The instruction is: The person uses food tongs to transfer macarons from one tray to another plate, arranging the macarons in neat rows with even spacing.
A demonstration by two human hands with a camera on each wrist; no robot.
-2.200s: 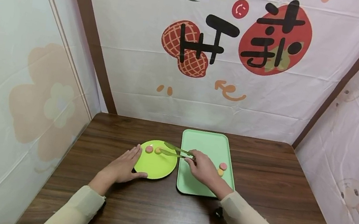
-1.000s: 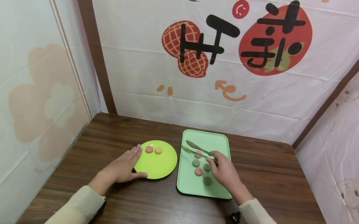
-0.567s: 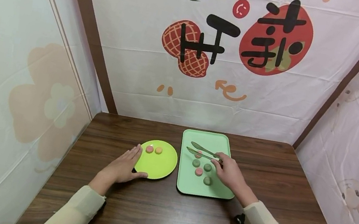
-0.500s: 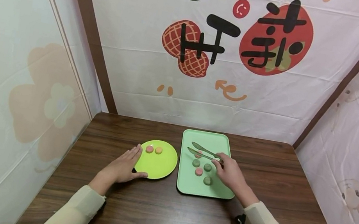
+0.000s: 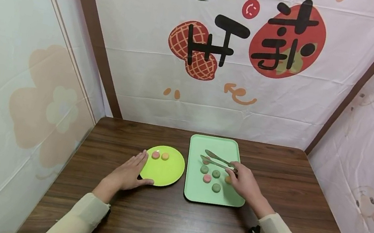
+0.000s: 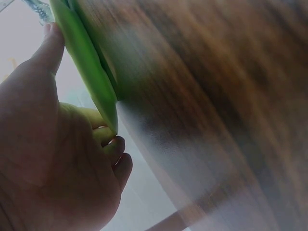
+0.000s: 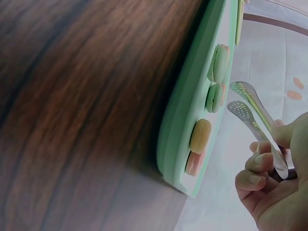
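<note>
Now the metal tongs are back over the pale green tray on the right, whereas two seconds ago they reached across the lime plate to the yellow macaron there. That macaron stays beside the pink macaron on the plate's far left, so the transfer looks finished, as I judge it. The tongs' arms stand apart with nothing between them, their near arm passing above a far pink macaron on the tray. Below lie three green macarons, another pink one, and a yellow one partly hidden by the right hand.

That hand's grip is curled round the tongs' handle end, its forearm slanting in from the near right. The left hand has not moved: its fingers lie extended along the plate's left rim, thumb at the near edge, resting at the table.
</note>
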